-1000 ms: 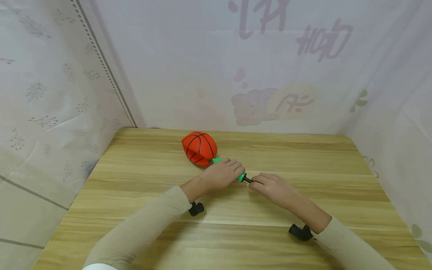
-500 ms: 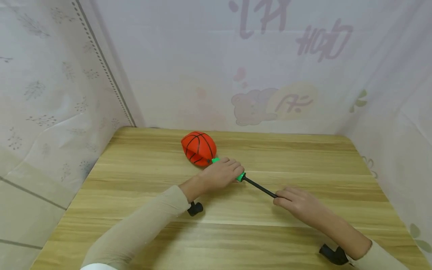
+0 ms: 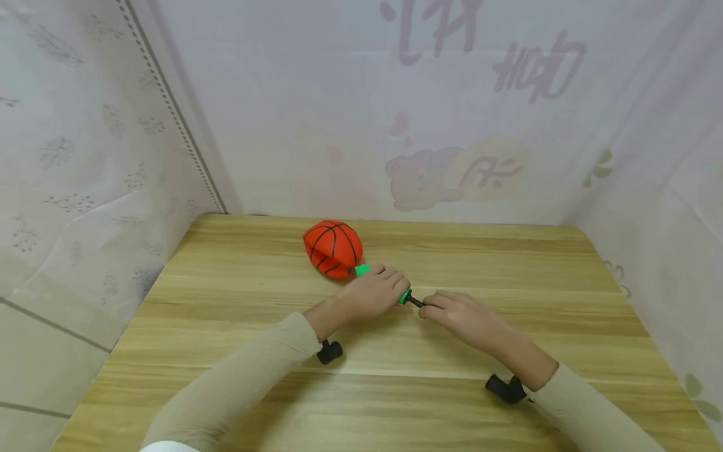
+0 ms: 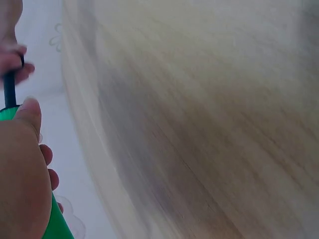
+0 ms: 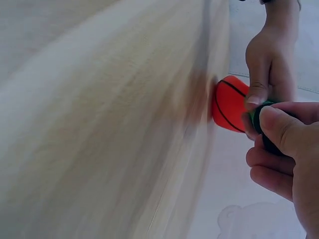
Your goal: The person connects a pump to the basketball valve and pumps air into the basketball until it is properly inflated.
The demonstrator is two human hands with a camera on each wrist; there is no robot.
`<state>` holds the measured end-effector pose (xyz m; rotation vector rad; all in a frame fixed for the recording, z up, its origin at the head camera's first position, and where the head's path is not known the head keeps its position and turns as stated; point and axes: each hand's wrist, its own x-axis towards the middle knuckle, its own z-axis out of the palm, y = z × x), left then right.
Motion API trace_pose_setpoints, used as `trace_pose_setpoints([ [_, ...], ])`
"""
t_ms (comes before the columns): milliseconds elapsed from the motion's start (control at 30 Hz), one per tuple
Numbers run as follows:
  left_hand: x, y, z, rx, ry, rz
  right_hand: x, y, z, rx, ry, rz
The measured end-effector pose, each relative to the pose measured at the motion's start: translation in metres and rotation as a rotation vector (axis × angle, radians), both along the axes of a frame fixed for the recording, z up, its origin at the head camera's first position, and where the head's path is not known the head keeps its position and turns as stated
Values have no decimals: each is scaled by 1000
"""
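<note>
A red-orange ball with black lines, partly caved in on one side, lies on the table with a green hand pump at its near right edge. My left hand wraps round the pump's green barrel, hiding its middle; the left wrist view shows the fingers curled about the green barrel. At the pump's other end my right hand grips the handle of the black rod, only a short piece of which shows. In the right wrist view, thumb and fingers of the right hand close on the black handle.
The wood-grain table meets a pale printed cloth at its back and sides. Black wrist-worn devices hang below both forearms, one under the left wrist and one under the right.
The right hand drew the black rod out toward the lower right half a second ago and has since pushed it back in. The left hand and the ball stay nearly still.
</note>
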<state>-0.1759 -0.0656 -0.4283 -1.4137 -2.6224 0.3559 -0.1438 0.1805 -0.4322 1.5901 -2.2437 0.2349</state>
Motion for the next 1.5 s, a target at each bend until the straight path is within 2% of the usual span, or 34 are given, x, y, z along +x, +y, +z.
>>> trace_pose_setpoints([
  [167,1,-3,2,-3,-19,-10,-8,-15,-2,-5,16,-3],
  [333,0,-10,4,44,-49,-27,-6,-13,-1,-28,19,17],
  [567,-3,-17,4,115,-24,-71,13,16,4,-55,34,30],
  [767,-5,-18,5,123,-40,-78,32,40,7,-84,79,10],
  [900,-4,-16,5,124,-47,-83,37,47,8,-97,73,13],
  [1167,-4,-10,6,77,-28,-40,22,29,8,-75,72,14],
  [1367,-2,-10,4,64,16,-41,7,9,6,-44,35,36],
  [1500,-1,-8,4,65,19,-36,-1,-2,7,-5,17,29],
])
